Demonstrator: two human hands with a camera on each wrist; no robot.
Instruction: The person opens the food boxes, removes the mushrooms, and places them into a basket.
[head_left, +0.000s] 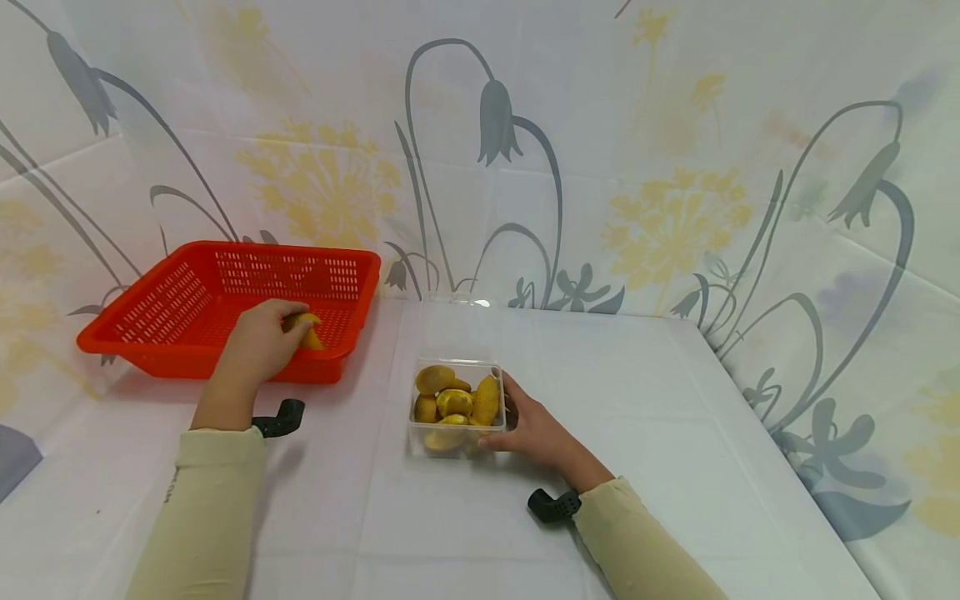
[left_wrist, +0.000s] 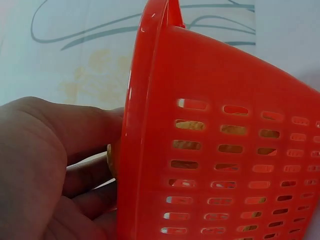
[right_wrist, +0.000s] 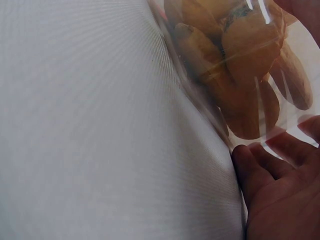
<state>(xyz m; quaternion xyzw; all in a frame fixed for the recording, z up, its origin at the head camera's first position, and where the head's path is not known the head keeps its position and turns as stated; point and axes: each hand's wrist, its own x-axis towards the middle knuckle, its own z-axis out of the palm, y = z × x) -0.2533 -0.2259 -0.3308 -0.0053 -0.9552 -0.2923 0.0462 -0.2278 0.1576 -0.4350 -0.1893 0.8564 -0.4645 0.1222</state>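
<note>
Head view — yellow, rounded pieces [head_left: 454,403] in a clear box [head_left: 417,444].

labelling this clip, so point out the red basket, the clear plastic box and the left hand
Red basket [left_wrist: 210,70]: left wrist view, on the plain part of its slotted wall.
Clear plastic box [head_left: 459,428]: head view, on its near rim.
Left hand [head_left: 258,342]: head view, on the back of the hand.
</note>
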